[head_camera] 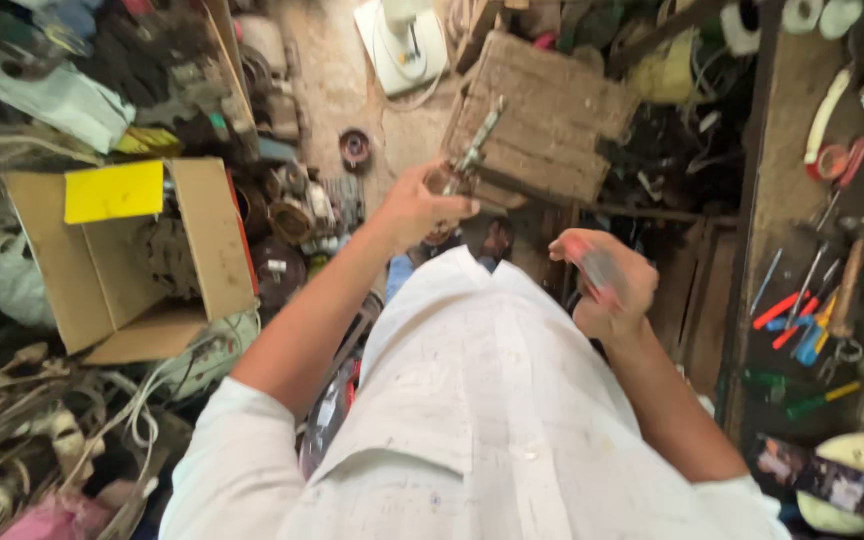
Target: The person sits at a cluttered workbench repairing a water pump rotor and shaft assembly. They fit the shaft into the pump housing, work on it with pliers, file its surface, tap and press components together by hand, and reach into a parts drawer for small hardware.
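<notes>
I look straight down my white shirt at a cluttered workshop floor. My left hand point(422, 205) is raised in front of me, closed on a small metal part point(472, 150) with a thin shaft that sticks up and away. My right hand point(607, 285) is held close to my body, fingers curled around a small blurred tool with a reddish handle point(597, 270). The two hands are apart, about a hand's width between them.
A wooden block-like stool point(552, 115) sits ahead. An open cardboard box point(142, 250) with motor parts lies left, among cables and fan parts. A workbench point(802, 150) on the right carries screwdrivers, a hammer point(852, 270) and pliers. A white fan base point(402, 45) stands farther ahead.
</notes>
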